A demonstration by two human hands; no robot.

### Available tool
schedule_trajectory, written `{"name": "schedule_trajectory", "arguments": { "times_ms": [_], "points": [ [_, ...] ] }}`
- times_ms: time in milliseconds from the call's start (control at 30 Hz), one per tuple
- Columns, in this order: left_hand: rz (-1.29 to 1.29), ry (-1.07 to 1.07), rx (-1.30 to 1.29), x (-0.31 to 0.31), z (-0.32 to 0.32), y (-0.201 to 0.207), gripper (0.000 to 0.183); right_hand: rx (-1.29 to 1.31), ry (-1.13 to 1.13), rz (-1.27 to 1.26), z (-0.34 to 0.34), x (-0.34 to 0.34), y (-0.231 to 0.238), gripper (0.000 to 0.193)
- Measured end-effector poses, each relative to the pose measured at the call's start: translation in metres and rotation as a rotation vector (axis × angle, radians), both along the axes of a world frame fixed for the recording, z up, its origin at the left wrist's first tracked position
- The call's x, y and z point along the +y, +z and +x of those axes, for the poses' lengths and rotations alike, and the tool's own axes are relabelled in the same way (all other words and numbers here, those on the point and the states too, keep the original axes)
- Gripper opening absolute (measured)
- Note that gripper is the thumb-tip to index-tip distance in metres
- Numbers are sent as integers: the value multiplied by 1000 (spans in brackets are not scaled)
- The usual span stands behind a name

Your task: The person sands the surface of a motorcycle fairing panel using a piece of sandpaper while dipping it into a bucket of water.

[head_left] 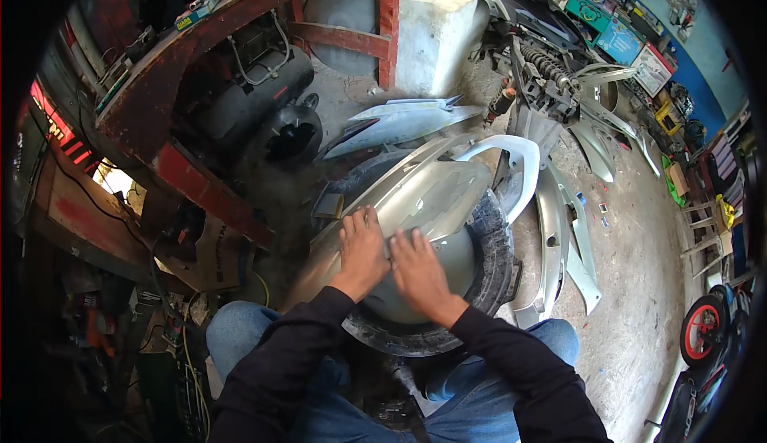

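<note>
A long silver-beige motorcycle body panel (423, 191) lies across a worn black tyre (491, 243) in front of me, between my knees. Its surface has paler, patchy areas. My left hand (363, 255) rests on the panel's near part, fingers stretched forward and lying on it. Close beside it, my right hand (421, 278) lies at the panel's near edge with its fingers slightly apart. Whether anything thin is under the fingers cannot be seen. A smooth greyish round surface (455, 267) shows inside the tyre. A white curved grab rail (519, 171) stands just past the panel's far end.
Beyond lie a pale blue-white fairing piece (407, 119) and, rightward, loose silver panels (553, 235) on concrete. A partly stripped motorcycle (551, 75) stands far right. A red-framed bench (200, 179) shelters a dark compressor tank (264, 83) at left. Cables and tools crowd the lower left.
</note>
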State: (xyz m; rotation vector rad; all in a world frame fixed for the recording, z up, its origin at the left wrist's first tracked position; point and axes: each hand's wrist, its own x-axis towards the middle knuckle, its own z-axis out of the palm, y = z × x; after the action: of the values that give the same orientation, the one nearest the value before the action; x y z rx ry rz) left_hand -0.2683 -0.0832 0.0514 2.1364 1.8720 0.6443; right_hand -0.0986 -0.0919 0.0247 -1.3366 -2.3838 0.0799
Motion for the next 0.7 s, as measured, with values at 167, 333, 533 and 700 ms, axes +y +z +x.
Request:
{"name": "schedule_trajectory", "arguments": {
  "times_ms": [167, 333, 533, 700],
  "points": [
    [-63, -13, 41, 1, -2, -6, 99, 130, -132, 153, -3, -1, -1, 51],
    [-17, -18, -14, 0, -5, -10, 99, 12, 134, 90, 0, 6, -3, 47],
    [23, -24, -21, 0, -4, -6, 98, -41, 192, 18, 3, 14, 4, 47],
    [-14, -42, -42, -1, -4, -3, 98, 14, 12, 143, 0, 11, 4, 45]
  ]
}}
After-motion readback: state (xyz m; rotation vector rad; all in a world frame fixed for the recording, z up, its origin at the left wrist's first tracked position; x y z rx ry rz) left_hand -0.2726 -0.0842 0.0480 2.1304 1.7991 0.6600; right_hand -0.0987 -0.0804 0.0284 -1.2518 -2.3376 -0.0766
